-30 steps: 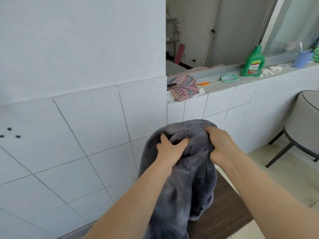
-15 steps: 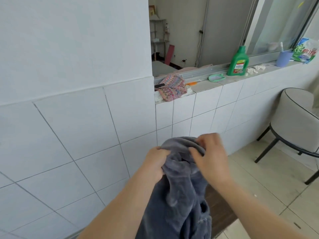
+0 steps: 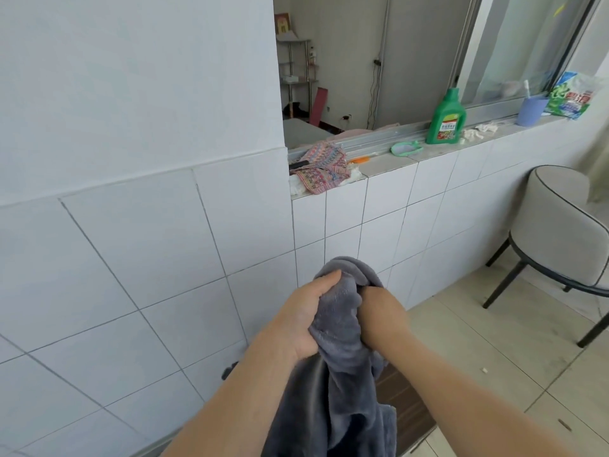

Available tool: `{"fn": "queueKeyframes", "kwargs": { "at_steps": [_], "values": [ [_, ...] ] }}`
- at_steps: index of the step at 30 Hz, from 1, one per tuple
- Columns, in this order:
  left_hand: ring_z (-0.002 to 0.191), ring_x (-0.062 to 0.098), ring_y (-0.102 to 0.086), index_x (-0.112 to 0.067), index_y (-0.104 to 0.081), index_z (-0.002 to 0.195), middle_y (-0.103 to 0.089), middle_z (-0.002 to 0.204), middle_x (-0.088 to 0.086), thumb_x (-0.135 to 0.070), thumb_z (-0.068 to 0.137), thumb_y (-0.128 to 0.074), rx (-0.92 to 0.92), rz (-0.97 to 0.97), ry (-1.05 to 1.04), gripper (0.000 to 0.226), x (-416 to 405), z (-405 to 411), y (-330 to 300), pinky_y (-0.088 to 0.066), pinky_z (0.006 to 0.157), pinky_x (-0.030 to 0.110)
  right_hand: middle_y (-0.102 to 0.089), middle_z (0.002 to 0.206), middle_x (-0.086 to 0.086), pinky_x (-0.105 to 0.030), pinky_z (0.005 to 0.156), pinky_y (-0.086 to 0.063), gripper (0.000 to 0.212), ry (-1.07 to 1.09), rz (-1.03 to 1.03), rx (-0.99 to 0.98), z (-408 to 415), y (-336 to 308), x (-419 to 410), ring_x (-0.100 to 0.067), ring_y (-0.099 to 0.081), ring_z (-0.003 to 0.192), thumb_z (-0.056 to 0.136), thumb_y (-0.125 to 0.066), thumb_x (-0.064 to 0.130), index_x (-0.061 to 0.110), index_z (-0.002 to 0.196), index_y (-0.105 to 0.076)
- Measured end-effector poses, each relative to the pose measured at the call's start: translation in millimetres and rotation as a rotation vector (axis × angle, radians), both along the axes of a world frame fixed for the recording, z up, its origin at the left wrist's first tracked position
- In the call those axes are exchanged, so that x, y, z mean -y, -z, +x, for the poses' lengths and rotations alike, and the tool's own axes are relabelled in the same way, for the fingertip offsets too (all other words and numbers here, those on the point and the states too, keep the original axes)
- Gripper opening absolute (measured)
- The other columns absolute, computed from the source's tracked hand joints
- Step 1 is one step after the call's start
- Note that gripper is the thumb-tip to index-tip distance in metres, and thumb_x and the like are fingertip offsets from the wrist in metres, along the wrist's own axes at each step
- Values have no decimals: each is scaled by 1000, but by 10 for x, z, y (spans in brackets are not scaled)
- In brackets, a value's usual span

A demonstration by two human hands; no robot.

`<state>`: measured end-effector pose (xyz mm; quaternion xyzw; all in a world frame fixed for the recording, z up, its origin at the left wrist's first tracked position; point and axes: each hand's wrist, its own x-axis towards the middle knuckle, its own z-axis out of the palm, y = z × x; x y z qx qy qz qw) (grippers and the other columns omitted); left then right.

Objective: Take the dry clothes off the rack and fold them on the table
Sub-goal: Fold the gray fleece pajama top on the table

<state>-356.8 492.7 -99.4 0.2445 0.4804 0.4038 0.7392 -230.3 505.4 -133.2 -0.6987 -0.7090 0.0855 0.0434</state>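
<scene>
Grey fleece garment bunched in front of me, near the tiled wall. My left hand grips it; right hand clutches too, fingers buried in fabric. Lower part cut off by frame edge.

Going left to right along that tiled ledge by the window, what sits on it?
Patterned cloth → orange stick → green dish → green bottle → white scraps → blue cup → detergent bag.

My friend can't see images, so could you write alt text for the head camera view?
Two bare hands, left hand and right hand, grip a bunched grey fleece garment held up before a white tiled wall. A ledge behind holds a green bottle and patterned cloth.
</scene>
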Motion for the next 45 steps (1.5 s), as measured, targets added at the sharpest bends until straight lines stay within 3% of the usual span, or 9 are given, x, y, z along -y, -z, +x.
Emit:
{"fn": "queueKeyframes", "kwargs": {
  "at_steps": [5, 10, 14, 19, 27, 34, 39, 41, 45],
  "values": [
    [73, 15, -60, -14, -58, 90, -63, 81, -2, -41, 82, -68, -1043, 379, -156, 31, -325, -363, 43, -47, 66, 28, -57, 56, -1, -18, 52, -35, 37, 76, -136, -258, 142, -317, -106, -13, -51, 53, 75, -74, 32, 15, 54, -49],
    [106, 19, -55, -18, -49, 122, -56, 116, 2, -53, 83, -61, -1225, 550, -235, 54, -311, -326, 8, -49, 90, 42, -62, 53, -7, -27, 57, -56, 33, 219, -11, -1059, 202, -766, -177, -16, -60, 48, 66, -87, 16, 6, 59, -57],
    [95, 19, -60, -20, -60, 100, -61, 94, 2, -56, 83, -59, -1020, 960, -181, 41, -215, -82, -157, -49, 79, 38, -62, 62, -6, -17, 50, -51, 15, 169, 32, -1155, 118, -984, -226, -12, -58, 53, 79, -75, 5, 3, 72, -62],
    [75, 13, -48, -23, -56, 77, -47, 77, -7, -39, 92, -56, -1222, 948, -33, 22, -240, -29, -154, -37, 66, 26, -56, 57, -8, -29, 60, -41, 12, 155, 172, -1028, 105, -981, -258, -16, -48, 54, 83, -55, 0, -6, 77, -64],
    [77, 24, -58, -16, -60, 74, -61, 78, 12, -27, 90, -61, -587, 430, 104, 19, -381, -146, -125, -46, 72, 39, -57, 76, 1, -20, 58, -37, 9, 213, 332, -757, 71, -706, -172, -18, -50, 74, 91, -48, 9, 10, 86, -56],
    [103, 31, -61, -4, -61, 109, -62, 114, 13, -24, 98, -49, -180, 33, -237, 26, -464, -111, -320, -50, 90, 36, -57, 78, 3, -22, 63, -41, 20, 280, 146, -1185, -50, -567, -63, -15, -52, 75, 97, -51, 30, 14, 85, -55],
    [75, 29, -62, -2, -62, 84, -66, 83, 16, -26, 92, -61, -59, -73, -112, 25, -514, -412, -303, -51, 70, 33, -52, 71, 6, -16, 56, -34, 27, -136, -73, -518, 140, -475, 15, -7, -45, 63, 80, -70, 27, 17, 80, -45],
    [83, 25, -65, -10, -63, 95, -68, 91, 10, -40, 85, -69, -300, 77, -125, 32, -472, -429, -244, -53, 76, 34, -50, 63, 4, -19, 53, -34, 20, -18, -55, -599, 166, -454, -17, -9, -42, 58, 82, -63, 13, 15, 70, -47],
    [104, 6, -41, -38, -57, 104, -42, 109, -12, -66, 63, -71, -1262, 930, -91, 52, -211, -309, -157, -35, 91, 27, -60, 49, -1, -18, 42, -40, 14, 290, -217, -1265, 48, -554, -27, -9, -55, 41, 88, -54, -1, 6, 79, -61]
  ]
}}
